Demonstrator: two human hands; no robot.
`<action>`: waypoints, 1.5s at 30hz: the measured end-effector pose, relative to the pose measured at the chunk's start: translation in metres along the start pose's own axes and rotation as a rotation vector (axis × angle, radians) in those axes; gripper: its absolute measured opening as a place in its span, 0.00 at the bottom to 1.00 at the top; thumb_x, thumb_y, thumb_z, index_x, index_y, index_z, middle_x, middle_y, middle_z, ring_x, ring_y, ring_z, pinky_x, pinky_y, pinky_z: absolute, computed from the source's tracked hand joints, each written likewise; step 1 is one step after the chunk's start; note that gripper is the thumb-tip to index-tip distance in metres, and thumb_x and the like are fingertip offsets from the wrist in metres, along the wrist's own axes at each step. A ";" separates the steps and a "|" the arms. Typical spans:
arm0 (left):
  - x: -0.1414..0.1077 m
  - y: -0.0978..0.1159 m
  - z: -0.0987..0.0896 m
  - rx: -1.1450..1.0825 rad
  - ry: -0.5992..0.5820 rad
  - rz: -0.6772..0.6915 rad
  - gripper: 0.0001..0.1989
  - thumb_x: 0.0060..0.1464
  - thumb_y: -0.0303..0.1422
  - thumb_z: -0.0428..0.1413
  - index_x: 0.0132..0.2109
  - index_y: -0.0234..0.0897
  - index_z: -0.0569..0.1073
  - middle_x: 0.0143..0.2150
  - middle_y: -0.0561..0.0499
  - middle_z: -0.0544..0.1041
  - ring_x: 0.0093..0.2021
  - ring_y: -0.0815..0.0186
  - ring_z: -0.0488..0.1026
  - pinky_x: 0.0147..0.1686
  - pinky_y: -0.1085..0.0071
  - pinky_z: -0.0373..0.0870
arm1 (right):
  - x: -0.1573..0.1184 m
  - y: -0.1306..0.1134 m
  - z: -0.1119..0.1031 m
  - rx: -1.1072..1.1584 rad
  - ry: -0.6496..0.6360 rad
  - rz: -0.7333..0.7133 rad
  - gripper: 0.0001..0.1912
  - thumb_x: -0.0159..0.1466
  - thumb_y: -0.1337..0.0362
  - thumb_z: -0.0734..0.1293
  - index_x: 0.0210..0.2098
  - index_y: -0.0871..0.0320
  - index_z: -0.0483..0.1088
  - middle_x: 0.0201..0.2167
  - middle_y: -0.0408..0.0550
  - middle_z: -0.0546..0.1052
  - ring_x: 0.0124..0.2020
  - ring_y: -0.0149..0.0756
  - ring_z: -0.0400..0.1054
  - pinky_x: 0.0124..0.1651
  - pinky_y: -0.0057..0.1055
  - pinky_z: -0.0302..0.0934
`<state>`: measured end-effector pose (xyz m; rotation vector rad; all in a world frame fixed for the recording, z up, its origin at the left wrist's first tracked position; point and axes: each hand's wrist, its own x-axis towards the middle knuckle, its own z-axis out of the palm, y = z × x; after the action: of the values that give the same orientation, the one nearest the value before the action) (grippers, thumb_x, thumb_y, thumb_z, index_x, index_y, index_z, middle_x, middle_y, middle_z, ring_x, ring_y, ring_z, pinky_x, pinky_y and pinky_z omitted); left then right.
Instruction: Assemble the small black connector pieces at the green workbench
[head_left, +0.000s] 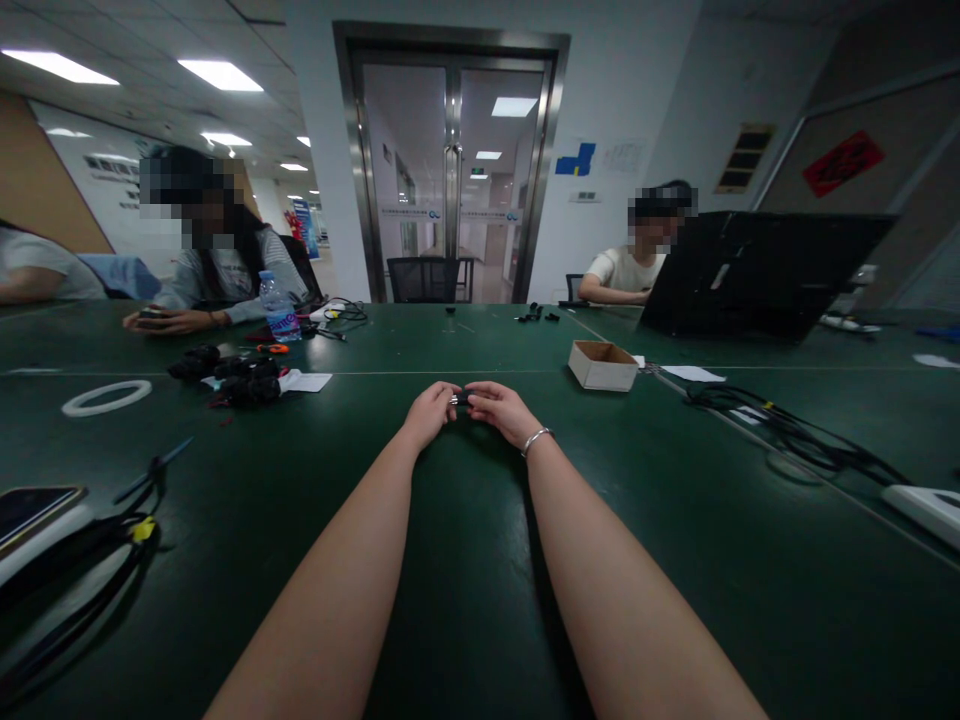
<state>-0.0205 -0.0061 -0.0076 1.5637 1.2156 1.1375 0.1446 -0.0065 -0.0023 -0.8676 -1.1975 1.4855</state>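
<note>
Both my hands meet over the middle of the green table (480, 530). Between their fingertips is a small dark piece (463, 397) with a shiny metallic part at its left end. My left hand (433, 414) pinches the metallic end. My right hand (504, 408), with a silver bracelet at the wrist, has its fingers closed on the dark end. The fingers partly cover the piece, so its exact shape cannot be made out.
An open cardboard box (602, 372) stands right of my hands. To the left are black parts (251, 382), a bottle (279, 308) and a white ring (106, 398). Cables (795, 430) and a large black monitor (757, 275) are at the right. Several people sit beyond.
</note>
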 end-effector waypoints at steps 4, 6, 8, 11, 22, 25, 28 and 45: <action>0.000 0.000 0.000 -0.011 0.013 -0.017 0.14 0.54 0.33 0.48 0.46 0.36 0.71 0.26 0.53 0.70 0.21 0.73 0.62 0.21 0.78 0.57 | 0.000 0.000 0.000 -0.003 -0.001 0.000 0.10 0.57 0.78 0.70 0.37 0.61 0.73 0.32 0.46 0.76 0.27 0.26 0.71 0.29 0.18 0.69; 0.000 0.000 0.001 -0.018 -0.001 0.001 0.14 0.56 0.33 0.46 0.46 0.35 0.71 0.23 0.54 0.68 0.20 0.72 0.61 0.21 0.78 0.56 | 0.001 0.000 0.000 -0.003 0.001 0.001 0.10 0.57 0.78 0.70 0.37 0.61 0.73 0.32 0.46 0.76 0.27 0.26 0.71 0.29 0.18 0.69; 0.000 -0.001 0.001 -0.020 -0.008 0.025 0.16 0.58 0.37 0.44 0.45 0.34 0.71 0.21 0.54 0.66 0.20 0.72 0.60 0.20 0.77 0.56 | 0.001 0.001 0.000 0.001 0.004 0.001 0.10 0.56 0.77 0.70 0.37 0.61 0.73 0.32 0.46 0.76 0.27 0.26 0.71 0.29 0.19 0.69; 0.001 -0.001 0.001 -0.030 -0.001 0.000 0.15 0.56 0.36 0.46 0.45 0.35 0.71 0.23 0.54 0.68 0.20 0.72 0.61 0.20 0.78 0.56 | 0.002 0.002 -0.001 0.005 0.003 -0.005 0.10 0.56 0.77 0.71 0.37 0.61 0.73 0.31 0.45 0.76 0.27 0.26 0.71 0.29 0.19 0.69; 0.000 -0.001 0.000 -0.024 0.004 -0.024 0.14 0.55 0.32 0.46 0.46 0.35 0.71 0.25 0.54 0.68 0.21 0.73 0.62 0.19 0.78 0.56 | 0.001 0.002 -0.001 0.004 -0.007 -0.013 0.10 0.56 0.77 0.71 0.37 0.61 0.73 0.31 0.45 0.76 0.27 0.27 0.71 0.29 0.19 0.68; 0.000 -0.001 0.000 -0.031 -0.009 0.006 0.15 0.58 0.34 0.44 0.45 0.34 0.71 0.23 0.54 0.67 0.20 0.72 0.61 0.20 0.78 0.56 | 0.001 0.002 -0.001 0.004 -0.003 -0.008 0.10 0.56 0.77 0.71 0.37 0.61 0.73 0.31 0.46 0.76 0.27 0.27 0.71 0.29 0.20 0.68; -0.001 0.001 0.001 -0.029 0.002 0.007 0.14 0.57 0.36 0.46 0.45 0.35 0.71 0.25 0.53 0.68 0.21 0.73 0.61 0.20 0.78 0.57 | 0.001 0.001 -0.001 0.005 0.003 -0.010 0.10 0.56 0.77 0.71 0.37 0.61 0.73 0.31 0.46 0.76 0.27 0.27 0.71 0.30 0.20 0.68; -0.003 0.005 0.000 0.016 0.011 -0.022 0.14 0.54 0.33 0.48 0.44 0.35 0.73 0.27 0.52 0.70 0.23 0.72 0.63 0.21 0.78 0.58 | 0.000 0.000 0.001 0.001 0.028 0.008 0.10 0.58 0.79 0.67 0.37 0.61 0.73 0.31 0.46 0.76 0.26 0.26 0.71 0.30 0.20 0.68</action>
<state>-0.0194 -0.0100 -0.0036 1.5544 1.2484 1.1260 0.1434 -0.0068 -0.0021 -0.8901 -1.1741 1.4754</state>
